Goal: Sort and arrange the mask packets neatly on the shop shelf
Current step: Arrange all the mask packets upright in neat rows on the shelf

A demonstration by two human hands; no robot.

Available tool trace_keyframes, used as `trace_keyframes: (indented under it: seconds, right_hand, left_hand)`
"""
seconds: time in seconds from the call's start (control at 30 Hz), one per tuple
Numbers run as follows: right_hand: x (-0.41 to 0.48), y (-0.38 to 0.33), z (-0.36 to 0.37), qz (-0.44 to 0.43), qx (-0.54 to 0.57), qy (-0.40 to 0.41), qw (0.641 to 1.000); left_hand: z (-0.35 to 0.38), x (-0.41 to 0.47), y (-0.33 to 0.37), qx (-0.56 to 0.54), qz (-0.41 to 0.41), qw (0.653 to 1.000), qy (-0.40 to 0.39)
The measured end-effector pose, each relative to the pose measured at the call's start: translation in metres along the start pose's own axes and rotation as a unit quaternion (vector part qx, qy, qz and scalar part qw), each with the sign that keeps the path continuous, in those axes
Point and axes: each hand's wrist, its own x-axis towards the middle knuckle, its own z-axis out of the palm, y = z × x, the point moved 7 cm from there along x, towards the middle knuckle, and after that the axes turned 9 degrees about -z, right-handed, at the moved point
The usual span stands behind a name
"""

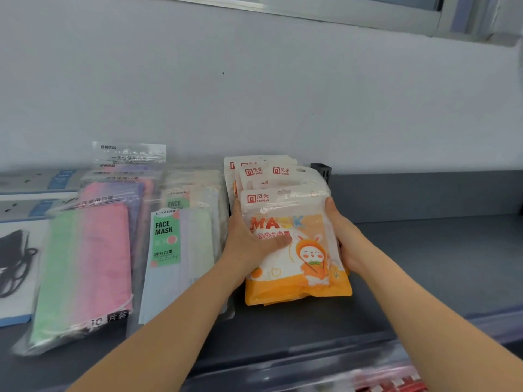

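Well, all placed off the orange rabbit pkt (300, 261), which rests on the dark shelf (438, 264), printed side up, bottom edge toward the camera. Far to its left, at the frame edge, lies a black-mask pkt (14, 264); behind that, blue-and-white pkts (36, 179), blurred. Closer to the rabbit pkt sits a green-pink pkt (85, 267) w/ "10" printed at its near end, fronting an overlapping row of clear pastel pkts (128, 157) that runs back to the wall (254, 94). Just left of the rabbit pkt is a FACE MASK pkt (175, 258) w/ a green label, more of the same kind overlapped behind it. The left hand (249, 241) clamps the rabbit pkt's left edge: thumb laid across the printed front, fingers up along the side. Behind the rabbit pkt, white-topped FENGMI pkts (271, 172) overlap toward the wall (how many, can't tell). The right hand (348, 241) grips its right edge, thumb pointing up along it, other fingers out of sight. Hands apart, one per side, pkt between them. Back-right of it, a small black bracket (321, 168) stands against the wall. Below-right, under the shelf lip, blurred red pkts (396, 383)
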Motion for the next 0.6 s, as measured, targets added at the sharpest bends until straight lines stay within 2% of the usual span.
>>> trace_keyframes:
  seconds: [0.13,0.27,0.33,0.47,0.6]
  right_hand:
    - [-0.007,-0.003,0.01,-0.028,0.012,-0.049,0.998]
    - [-0.016,-0.015,0.014,-0.125,0.03,-0.112,0.985]
    - [-0.019,-0.018,0.015,-0.142,0.01,-0.131,0.981]
    - [-0.018,-0.012,0.019,-0.113,-0.011,-0.137,0.984]
    - [-0.02,-0.013,0.02,-0.141,-0.057,-0.113,0.982]
  left_hand:
    - [0.001,-0.002,0.001,0.013,0.028,1.0,0.003]
    - [-0.001,-0.007,0.007,0.039,0.078,0.995,0.038]
    - [0.0,-0.009,0.008,0.05,0.091,0.994,0.045]
    - [0.008,-0.011,0.006,0.08,0.094,0.991,0.053]
    - [0.006,-0.018,0.01,0.111,0.1,0.985,0.082]
